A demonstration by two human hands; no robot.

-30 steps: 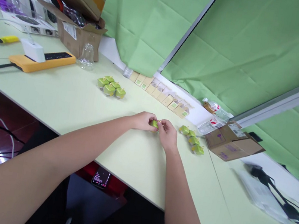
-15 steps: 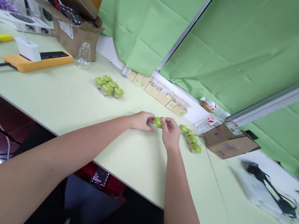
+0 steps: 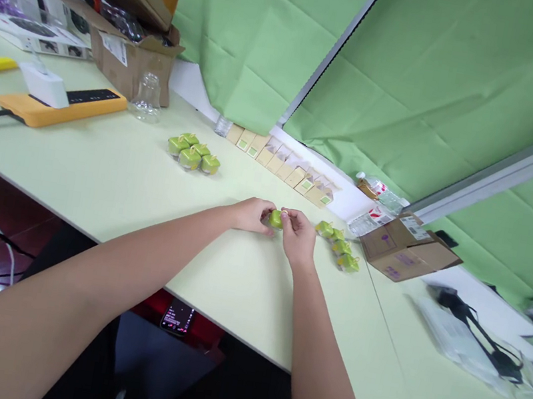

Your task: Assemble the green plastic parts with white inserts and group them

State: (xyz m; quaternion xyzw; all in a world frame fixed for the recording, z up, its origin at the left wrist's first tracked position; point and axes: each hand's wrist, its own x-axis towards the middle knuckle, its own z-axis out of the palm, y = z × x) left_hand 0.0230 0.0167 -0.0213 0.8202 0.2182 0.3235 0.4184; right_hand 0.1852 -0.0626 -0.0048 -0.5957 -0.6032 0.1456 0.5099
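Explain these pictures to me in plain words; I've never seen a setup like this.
There's no machine here, just a person's two bare hands. A camera worn on the head looks forward and down, so the forearms reach in from below. The left hand and right hand hold a small green-topped container between them. On the pale table, similar ones stand in a left group and a right group. Behind runs a row of small cartons; far left lies an orange power strip.
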